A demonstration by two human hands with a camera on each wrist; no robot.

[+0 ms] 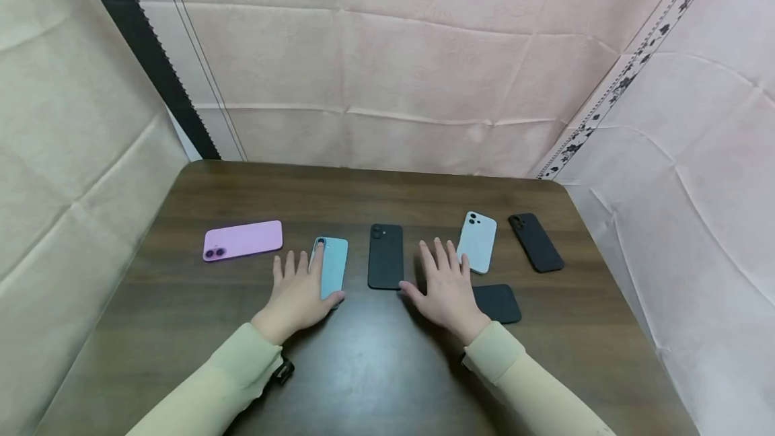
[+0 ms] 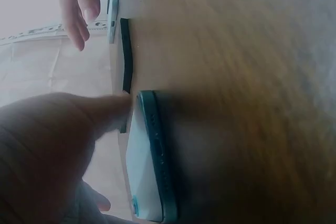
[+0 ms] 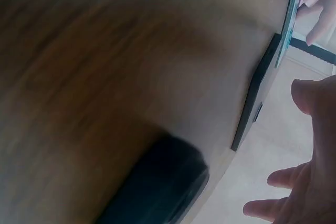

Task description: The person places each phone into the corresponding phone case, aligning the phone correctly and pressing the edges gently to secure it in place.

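My left hand [image 1: 298, 298], fingers spread, is over the left side of a teal phone [image 1: 335, 264] and hides part of it. In the left wrist view the thumb reaches above that teal phone [image 2: 144, 166]. My right hand [image 1: 445, 291] is also spread, its thumb tip at the lower right corner of a black phone [image 1: 385, 258] in the middle. Its fingertips lie beside a pale blue phone [image 1: 478, 244]. Another dark phone [image 1: 498, 303] is partly hidden beneath the right hand and wrist. Neither hand grips anything.
A purple phone [image 1: 245, 241] lies at the left and a black phone [image 1: 537, 242] at the far right, both camera side up. The brown wooden table [image 1: 363, 382] has pale cloth [image 1: 393, 66] hanging behind it and at both sides.
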